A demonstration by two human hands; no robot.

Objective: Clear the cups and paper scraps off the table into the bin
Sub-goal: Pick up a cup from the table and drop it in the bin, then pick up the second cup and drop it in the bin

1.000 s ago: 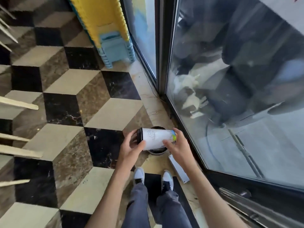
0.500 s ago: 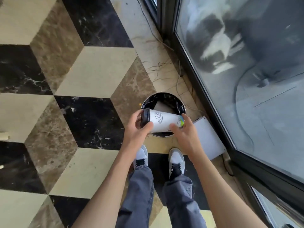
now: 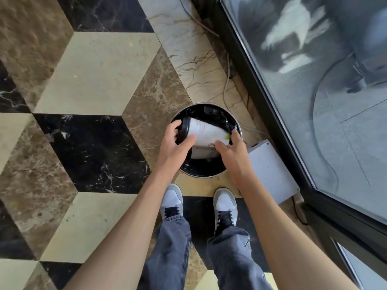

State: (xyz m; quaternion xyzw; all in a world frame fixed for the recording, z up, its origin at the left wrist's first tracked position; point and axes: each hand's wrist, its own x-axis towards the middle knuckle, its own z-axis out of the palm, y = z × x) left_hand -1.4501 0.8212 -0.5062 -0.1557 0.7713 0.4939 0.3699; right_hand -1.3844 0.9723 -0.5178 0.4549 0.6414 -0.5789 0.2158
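The left hand (image 3: 174, 141) grips the lidded end of the cup (image 3: 206, 132), fingers (image 3: 177, 124) wrapped around the black lid. The cup lies on its side between both hands, directly above the open mouth of the bin (image 3: 235, 124). The right hand (image 3: 231, 150) supports the base end, fingers spread and touching the cup wall.

Procedure, as judged: release both ends together so the cup drops flat inside the rim; uneven release may tip it against the edge.

Bin contents: a dark liner and a second white cup-like item (image 3: 204, 152) just below the fingers. Other contents cannot be identified.
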